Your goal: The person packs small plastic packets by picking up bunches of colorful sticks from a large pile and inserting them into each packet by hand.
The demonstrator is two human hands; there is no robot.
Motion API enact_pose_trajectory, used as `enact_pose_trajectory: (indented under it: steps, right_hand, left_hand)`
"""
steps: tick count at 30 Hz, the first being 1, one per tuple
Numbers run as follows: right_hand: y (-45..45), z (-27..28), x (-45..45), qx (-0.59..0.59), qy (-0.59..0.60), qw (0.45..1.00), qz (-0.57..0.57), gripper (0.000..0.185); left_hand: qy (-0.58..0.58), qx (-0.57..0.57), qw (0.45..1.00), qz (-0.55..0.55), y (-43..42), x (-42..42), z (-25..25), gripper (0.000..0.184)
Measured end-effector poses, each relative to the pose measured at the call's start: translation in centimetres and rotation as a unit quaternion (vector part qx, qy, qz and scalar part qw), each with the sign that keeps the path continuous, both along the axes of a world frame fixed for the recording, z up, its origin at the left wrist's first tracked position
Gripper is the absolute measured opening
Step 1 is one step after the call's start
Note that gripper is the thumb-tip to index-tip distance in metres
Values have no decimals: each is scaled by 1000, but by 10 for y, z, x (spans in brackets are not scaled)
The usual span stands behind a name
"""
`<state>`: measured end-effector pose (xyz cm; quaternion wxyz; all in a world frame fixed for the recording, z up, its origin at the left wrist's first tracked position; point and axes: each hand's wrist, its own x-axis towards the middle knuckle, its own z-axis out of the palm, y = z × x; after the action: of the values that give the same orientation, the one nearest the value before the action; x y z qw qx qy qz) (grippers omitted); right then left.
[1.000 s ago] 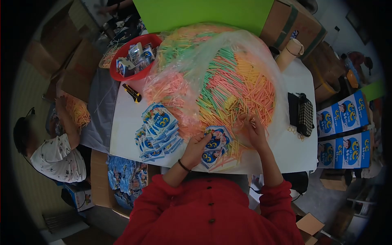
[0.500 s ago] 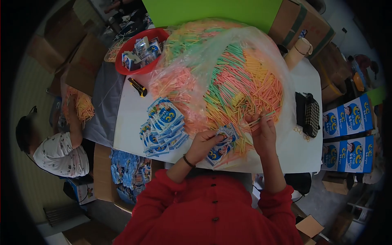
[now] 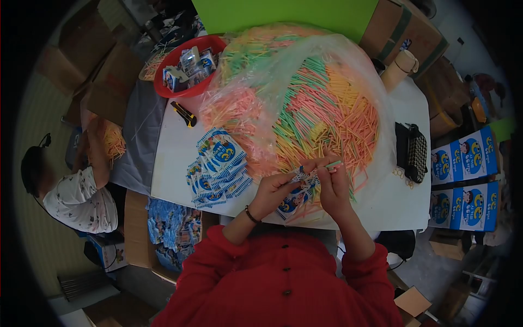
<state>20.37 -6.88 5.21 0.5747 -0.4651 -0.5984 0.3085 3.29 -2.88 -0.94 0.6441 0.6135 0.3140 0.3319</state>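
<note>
My left hand is closed on a small blue-and-white printed packet, near the front edge of the table. Close beside it, my right hand pinches a few thin pastel sticks, one with a pale green end. The sticks lie at the packet's upper end; whether they are inside it I cannot tell. Behind both hands spreads a large heap of pink, green and yellow sticks in an open clear plastic bag. Left of my left hand, several flat packets overlap in a pile.
On the white table lie a yellow-black box cutter and a black pouch. A red basin holds packets. Below left, a carton contains more packets. Another person works at left. Printed boxes stand at right.
My right hand has moved left and slightly down from the heap, bringing the sticks to the packet. My left hand stays nearly in place. The other person's arms have shifted.
</note>
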Motion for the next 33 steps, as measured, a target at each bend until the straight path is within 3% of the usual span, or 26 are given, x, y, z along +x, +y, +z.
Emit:
enact_pose_trajectory:
  steps: [5, 12, 15, 17, 21, 23, 26, 29, 33]
  right_hand:
    - [2, -12, 3, -22, 178, 984, -1, 6]
    - [-3, -9, -5, -57, 126, 989, 43, 5]
    - [-1, -8, -3, -59, 202, 975, 75, 5]
    - [1, -3, 3, -70, 333, 937, 77, 4]
    - [13, -45, 37, 0, 196, 980, -18, 3]
    - [18, -76, 52, -69, 42, 992, -93, 2]
    - [11, -101, 57, -150, 89, 984, -44, 1]
    - [14, -108, 59, -96, 103, 990, -8, 4]
    - [19, -91, 61, -167, 147, 974, -51, 8]
  left_hand:
    - [34, -11, 999, -11, 2, -2, 11, 20]
    - [33, 25, 999, 2, -2, 2, 4, 21]
    - [30, 4, 999, -8, -2, 1, 3, 21]
    - [36, -19, 999, -20, -1, -2, 2, 21]
    - [-17, -82, 996, -4, 1, -9, -3, 19]
    - [-36, -84, 996, 10, 1, -13, -6, 18]
    - [-25, -102, 994, 7, 3, -14, -9, 19]
    - [-39, -103, 994, 18, -1, -17, -13, 17]
    - [-45, -113, 992, 18, 1, -15, -13, 16]
